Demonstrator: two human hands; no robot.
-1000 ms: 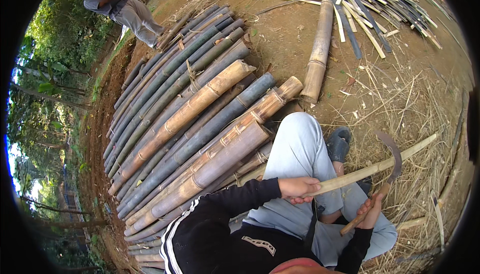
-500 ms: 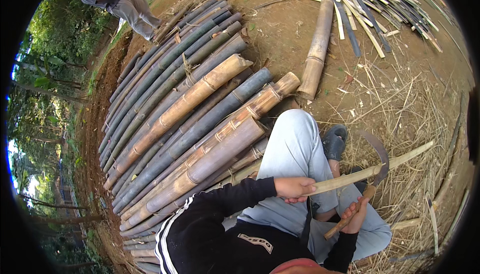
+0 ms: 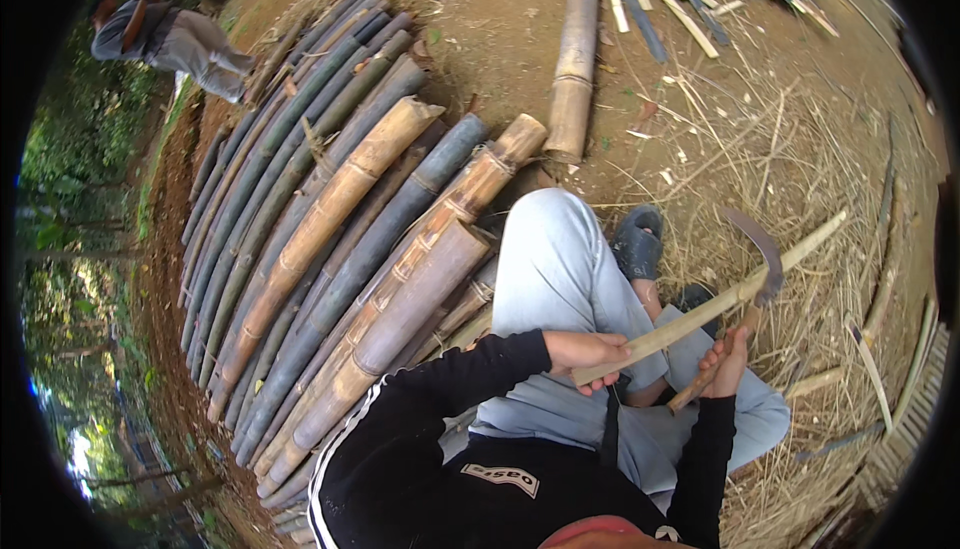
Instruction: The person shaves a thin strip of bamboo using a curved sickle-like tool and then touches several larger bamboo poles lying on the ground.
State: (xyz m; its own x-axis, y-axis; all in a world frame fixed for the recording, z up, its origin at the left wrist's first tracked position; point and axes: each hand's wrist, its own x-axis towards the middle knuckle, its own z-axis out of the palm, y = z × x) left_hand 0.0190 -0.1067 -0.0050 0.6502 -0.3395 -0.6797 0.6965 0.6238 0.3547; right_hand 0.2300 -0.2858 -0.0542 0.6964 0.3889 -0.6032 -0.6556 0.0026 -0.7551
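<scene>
Across my lap, the split bamboo strip [image 3: 712,301] runs up and to the right from my left hand [image 3: 588,353], whose grip is clenched around its near end. My right hand [image 3: 722,361] grips the wooden handle of a curved sickle [image 3: 758,249], its blade crossing the strip beyond both grips. Stacked bamboo poles [image 3: 330,249] lie just left of my knee.

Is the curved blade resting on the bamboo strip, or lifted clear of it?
On it, as far as the view shows. The curved blade, held by the right hand, meets the bamboo strip gripped by the left hand.
</scene>
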